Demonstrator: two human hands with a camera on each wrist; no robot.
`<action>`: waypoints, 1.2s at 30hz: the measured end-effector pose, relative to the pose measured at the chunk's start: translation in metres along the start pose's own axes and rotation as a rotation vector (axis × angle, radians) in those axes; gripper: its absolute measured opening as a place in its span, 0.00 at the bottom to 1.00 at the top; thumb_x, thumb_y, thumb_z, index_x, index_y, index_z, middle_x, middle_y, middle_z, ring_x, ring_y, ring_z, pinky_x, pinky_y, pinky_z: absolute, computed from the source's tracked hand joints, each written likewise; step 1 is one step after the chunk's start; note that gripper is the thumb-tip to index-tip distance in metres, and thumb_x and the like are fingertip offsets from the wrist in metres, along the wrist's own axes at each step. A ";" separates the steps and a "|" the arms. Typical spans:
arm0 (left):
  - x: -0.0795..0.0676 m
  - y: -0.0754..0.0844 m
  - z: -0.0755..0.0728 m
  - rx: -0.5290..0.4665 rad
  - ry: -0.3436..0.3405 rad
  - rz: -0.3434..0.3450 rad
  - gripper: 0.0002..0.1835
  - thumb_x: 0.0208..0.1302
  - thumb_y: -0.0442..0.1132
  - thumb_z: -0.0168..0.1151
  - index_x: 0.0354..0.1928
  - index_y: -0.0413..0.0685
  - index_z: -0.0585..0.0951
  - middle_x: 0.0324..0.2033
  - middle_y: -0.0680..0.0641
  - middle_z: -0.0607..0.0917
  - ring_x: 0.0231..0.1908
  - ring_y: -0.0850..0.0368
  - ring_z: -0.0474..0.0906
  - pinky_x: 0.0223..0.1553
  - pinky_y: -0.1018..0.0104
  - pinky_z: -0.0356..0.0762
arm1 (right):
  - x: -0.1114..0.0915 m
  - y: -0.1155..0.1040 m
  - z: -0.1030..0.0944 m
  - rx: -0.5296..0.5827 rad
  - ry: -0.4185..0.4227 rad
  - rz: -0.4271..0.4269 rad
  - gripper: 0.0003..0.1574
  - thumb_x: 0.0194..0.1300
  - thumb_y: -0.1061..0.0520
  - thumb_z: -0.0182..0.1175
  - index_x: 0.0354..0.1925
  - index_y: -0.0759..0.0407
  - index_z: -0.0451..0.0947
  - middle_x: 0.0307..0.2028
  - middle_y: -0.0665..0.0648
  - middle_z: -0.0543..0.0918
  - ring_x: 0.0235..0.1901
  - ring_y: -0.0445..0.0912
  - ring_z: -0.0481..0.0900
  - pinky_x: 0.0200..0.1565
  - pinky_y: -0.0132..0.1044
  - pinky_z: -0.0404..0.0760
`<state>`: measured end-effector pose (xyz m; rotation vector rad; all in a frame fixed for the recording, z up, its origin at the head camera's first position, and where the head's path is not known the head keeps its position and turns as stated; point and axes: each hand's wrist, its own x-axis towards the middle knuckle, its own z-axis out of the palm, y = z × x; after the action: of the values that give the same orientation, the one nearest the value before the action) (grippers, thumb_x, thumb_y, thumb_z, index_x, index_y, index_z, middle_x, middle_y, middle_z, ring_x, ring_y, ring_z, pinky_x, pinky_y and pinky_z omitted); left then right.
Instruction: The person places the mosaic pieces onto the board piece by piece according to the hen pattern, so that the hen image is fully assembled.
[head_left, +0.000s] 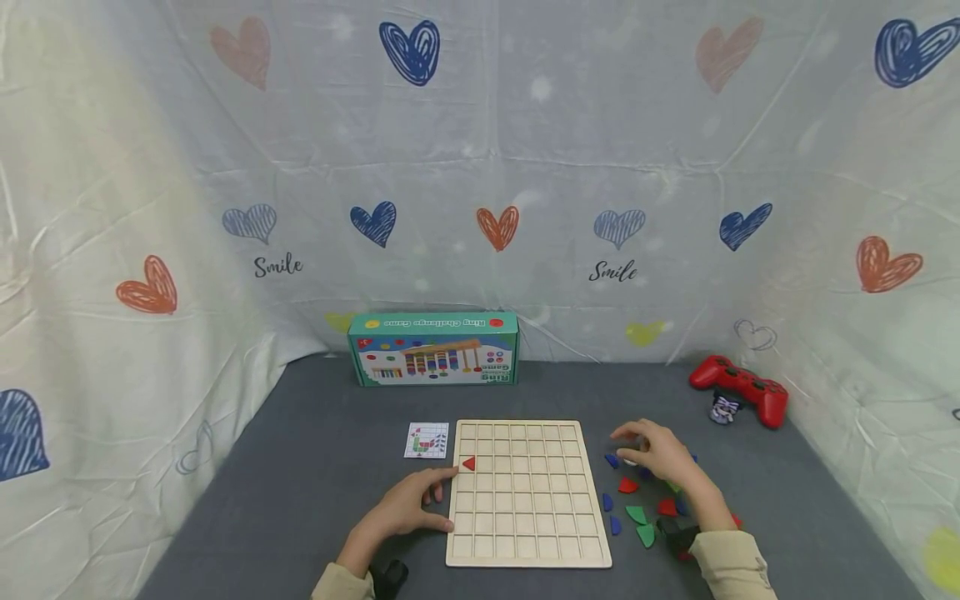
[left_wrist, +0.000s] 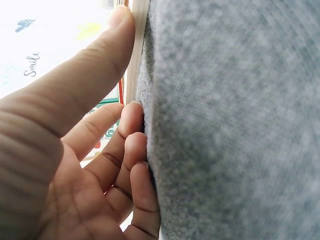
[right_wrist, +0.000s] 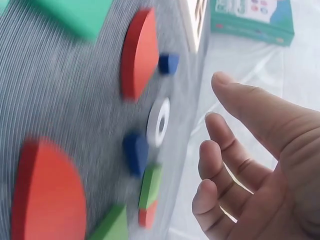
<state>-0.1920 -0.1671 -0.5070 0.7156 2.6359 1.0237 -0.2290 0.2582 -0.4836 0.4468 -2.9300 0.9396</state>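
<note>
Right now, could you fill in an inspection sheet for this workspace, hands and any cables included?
Surface: grey tabletop.
Job's things: gridded wooden board bearing one red piece; pattern card left of it; loose coloured pieces to its right.
Clutter: game box, red controller and small figure towards the back.
Hands: left hand touches the board's left edge; right hand is over the loose coloured pieces, holding nothing.
Cables: nothing seen.
Surroundings: pale cloth printed with hearts.

Can't make out tiny marks on the card [head_left: 427,440]. In the head view, see a white ring [right_wrist: 153,120] partly hidden by the right fingers [head_left: 639,428]; from the right wrist, a blurred, cut-off red piece [right_wrist: 52,197].
</note>
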 end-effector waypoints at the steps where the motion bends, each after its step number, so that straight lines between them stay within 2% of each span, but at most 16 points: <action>1: 0.000 0.000 0.000 0.001 0.001 0.000 0.42 0.43 0.49 0.75 0.62 0.46 0.71 0.30 0.53 0.72 0.26 0.61 0.63 0.28 0.69 0.61 | -0.001 0.002 -0.002 -0.006 0.002 0.001 0.15 0.56 0.57 0.65 0.44 0.55 0.80 0.37 0.55 0.77 0.22 0.40 0.64 0.23 0.33 0.66; 9: -0.001 0.002 0.000 -0.001 0.002 -0.015 0.41 0.43 0.48 0.75 0.62 0.46 0.71 0.30 0.52 0.72 0.26 0.61 0.63 0.27 0.68 0.60 | -0.009 0.020 -0.018 -0.047 0.010 -0.011 0.15 0.56 0.57 0.66 0.44 0.56 0.80 0.36 0.55 0.78 0.31 0.43 0.71 0.32 0.38 0.70; 25: 0.001 -0.001 0.000 -0.006 -0.007 -0.012 0.42 0.43 0.48 0.75 0.62 0.46 0.71 0.30 0.52 0.72 0.26 0.61 0.63 0.28 0.68 0.60 | -0.014 0.046 -0.033 -0.097 -0.059 0.088 0.18 0.54 0.56 0.67 0.44 0.58 0.80 0.35 0.55 0.80 0.31 0.44 0.73 0.31 0.40 0.70; 36: 0.000 -0.001 0.000 0.000 -0.004 -0.010 0.42 0.43 0.49 0.75 0.62 0.46 0.71 0.30 0.53 0.72 0.26 0.62 0.63 0.28 0.69 0.61 | -0.012 0.055 -0.034 -0.111 -0.092 0.127 0.20 0.53 0.58 0.67 0.46 0.59 0.79 0.31 0.54 0.77 0.29 0.43 0.70 0.30 0.39 0.68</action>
<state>-0.1926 -0.1677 -0.5080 0.7035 2.6336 1.0180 -0.2350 0.3235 -0.4887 0.3096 -3.1069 0.7820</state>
